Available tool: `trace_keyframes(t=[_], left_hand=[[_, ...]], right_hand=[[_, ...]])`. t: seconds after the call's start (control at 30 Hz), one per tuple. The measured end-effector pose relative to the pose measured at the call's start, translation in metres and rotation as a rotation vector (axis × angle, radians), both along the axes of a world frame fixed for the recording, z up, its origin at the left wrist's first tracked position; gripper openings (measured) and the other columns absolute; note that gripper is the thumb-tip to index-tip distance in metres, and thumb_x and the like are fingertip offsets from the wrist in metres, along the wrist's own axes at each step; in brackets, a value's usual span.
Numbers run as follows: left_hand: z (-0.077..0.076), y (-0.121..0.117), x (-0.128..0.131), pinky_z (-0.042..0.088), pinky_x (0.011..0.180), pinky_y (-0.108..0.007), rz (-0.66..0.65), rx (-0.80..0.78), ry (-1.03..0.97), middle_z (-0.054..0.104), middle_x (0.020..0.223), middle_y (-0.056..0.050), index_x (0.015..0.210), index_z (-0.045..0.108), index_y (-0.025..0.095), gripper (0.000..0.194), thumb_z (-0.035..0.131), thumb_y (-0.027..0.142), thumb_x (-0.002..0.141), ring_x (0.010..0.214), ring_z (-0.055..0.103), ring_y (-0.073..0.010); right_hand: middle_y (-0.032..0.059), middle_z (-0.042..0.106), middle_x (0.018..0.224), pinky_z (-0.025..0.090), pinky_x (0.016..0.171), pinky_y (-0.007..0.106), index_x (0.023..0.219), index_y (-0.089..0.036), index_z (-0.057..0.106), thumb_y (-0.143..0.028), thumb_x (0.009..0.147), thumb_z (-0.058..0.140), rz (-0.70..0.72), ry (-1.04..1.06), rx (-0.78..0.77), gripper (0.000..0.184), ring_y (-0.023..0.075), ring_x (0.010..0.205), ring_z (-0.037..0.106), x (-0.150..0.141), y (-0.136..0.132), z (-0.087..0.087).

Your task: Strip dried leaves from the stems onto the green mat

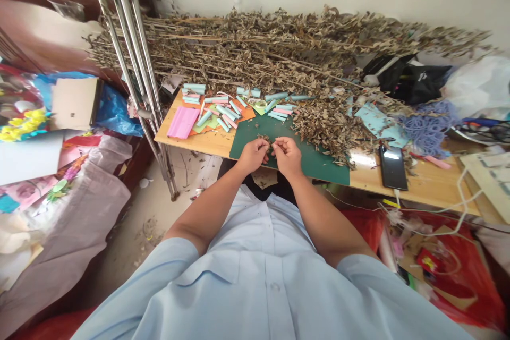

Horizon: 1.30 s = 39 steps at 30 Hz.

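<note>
Pale wood tabletop is heaped with dried brown leafy stems beyond the grip, a green cutting mat is laid directly beneath it, and a small dried sprig is pinched between the left hand and right hand, whose fingertips are held close together.

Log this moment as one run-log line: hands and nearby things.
left hand: at dried leaf scrap | right hand: at same scrap | below: green cutting mat | beyond: dried leafy branches, blue paper rolls
</note>
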State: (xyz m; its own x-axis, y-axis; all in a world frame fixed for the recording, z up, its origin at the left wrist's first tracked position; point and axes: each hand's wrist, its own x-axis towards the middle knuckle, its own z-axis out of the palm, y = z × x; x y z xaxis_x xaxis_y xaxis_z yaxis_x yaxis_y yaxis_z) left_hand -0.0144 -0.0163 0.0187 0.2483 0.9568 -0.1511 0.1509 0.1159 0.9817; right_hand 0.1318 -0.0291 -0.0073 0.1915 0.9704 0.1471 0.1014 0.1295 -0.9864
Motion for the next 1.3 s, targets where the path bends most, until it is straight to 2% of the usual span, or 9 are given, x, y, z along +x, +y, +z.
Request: trace_keyframes(t=[0.13,0.23,0.37,0.53,0.73,0.83,1.0,1.13,1.3], left_hand=[[0.001,0.000,0.000,0.044,0.050,-0.017,0.017,-0.025,-0.018,0.060,0.056,0.002,0.086,0.061,0.016,0.013,0.053,0.023,0.093,0.047,0.058,-0.0088],[0.003,0.000,0.000,0.044,0.050,-0.018,0.023,-0.037,-0.029,0.060,0.056,0.002,0.085,0.060,0.016,0.013,0.053,0.022,0.093,0.047,0.058,-0.0090],[0.004,0.000,0.000,0.045,0.049,-0.018,0.024,-0.034,-0.040,0.060,0.056,0.002,0.086,0.061,0.015,0.013,0.053,0.022,0.093,0.047,0.059,-0.0096],[0.004,0.000,0.000,0.046,0.050,-0.018,0.028,-0.031,-0.050,0.060,0.056,0.002,0.086,0.061,0.015,0.012,0.053,0.020,0.093,0.047,0.058,-0.0092],[0.003,0.000,0.001,0.046,0.050,-0.018,0.048,-0.015,-0.054,0.060,0.056,0.002,0.085,0.061,0.015,0.012,0.054,0.020,0.092,0.048,0.058,-0.0090],[0.003,0.000,0.001,0.046,0.049,-0.018,0.055,-0.022,-0.062,0.059,0.056,0.002,0.084,0.061,0.015,0.012,0.054,0.020,0.093,0.047,0.057,-0.0086],[0.005,-0.001,0.001,0.045,0.050,-0.017,0.058,-0.036,-0.074,0.058,0.055,0.002,0.085,0.061,0.014,0.012,0.055,0.020,0.093,0.047,0.057,-0.0081],[0.006,-0.001,0.001,0.043,0.048,-0.017,0.051,-0.033,-0.045,0.058,0.055,0.003,0.084,0.060,0.015,0.012,0.053,0.020,0.093,0.046,0.056,-0.0078],[0.006,0.000,0.001,0.043,0.047,-0.018,0.049,-0.041,-0.045,0.058,0.054,0.002,0.084,0.059,0.016,0.013,0.052,0.021,0.093,0.044,0.056,-0.0090]], right_hand=[[-0.0014,0.064,0.075,0.051,0.060,0.030,0.100,-0.023,0.061,-0.039,0.088,0.061,-0.078,-0.023,-0.015,0.020,0.0146,0.059,0.058,0.001,0.000,0.001],[-0.0038,0.059,0.064,0.049,0.062,0.030,0.098,-0.023,0.063,-0.035,0.089,0.057,-0.063,-0.090,-0.005,0.016,0.0151,0.057,0.056,0.002,0.000,0.003],[-0.0047,0.057,0.062,0.048,0.064,0.030,0.099,-0.022,0.064,-0.031,0.090,0.053,-0.055,-0.175,0.004,0.017,0.0149,0.057,0.055,0.001,-0.001,0.007],[0.0005,0.068,0.080,0.049,0.062,0.030,0.102,-0.021,0.064,-0.032,0.087,0.057,-0.041,-0.176,-0.009,0.020,0.0144,0.059,0.060,0.000,0.001,0.003],[-0.0013,0.065,0.068,0.049,0.063,0.031,0.101,-0.022,0.068,-0.034,0.085,0.063,-0.029,-0.231,-0.030,0.020,0.0168,0.060,0.062,0.002,0.000,-0.001],[0.0006,0.068,0.077,0.050,0.062,0.030,0.100,-0.021,0.067,-0.038,0.087,0.063,-0.021,-0.166,0.005,0.022,0.0150,0.060,0.060,0.001,-0.002,-0.001],[0.0024,0.070,0.089,0.052,0.066,0.029,0.108,-0.022,0.063,-0.037,0.084,0.068,0.085,-0.085,0.045,0.029,0.0143,0.068,0.062,0.000,-0.002,-0.004],[0.0021,0.068,0.088,0.052,0.067,0.029,0.110,-0.022,0.062,-0.037,0.086,0.064,0.065,-0.124,0.043,0.028,0.0136,0.068,0.061,0.000,-0.001,-0.005],[0.0016,0.066,0.087,0.050,0.062,0.028,0.110,-0.021,0.061,-0.036,0.087,0.062,-0.019,-0.116,0.036,0.028,0.0128,0.063,0.057,0.000,0.000,-0.003]])
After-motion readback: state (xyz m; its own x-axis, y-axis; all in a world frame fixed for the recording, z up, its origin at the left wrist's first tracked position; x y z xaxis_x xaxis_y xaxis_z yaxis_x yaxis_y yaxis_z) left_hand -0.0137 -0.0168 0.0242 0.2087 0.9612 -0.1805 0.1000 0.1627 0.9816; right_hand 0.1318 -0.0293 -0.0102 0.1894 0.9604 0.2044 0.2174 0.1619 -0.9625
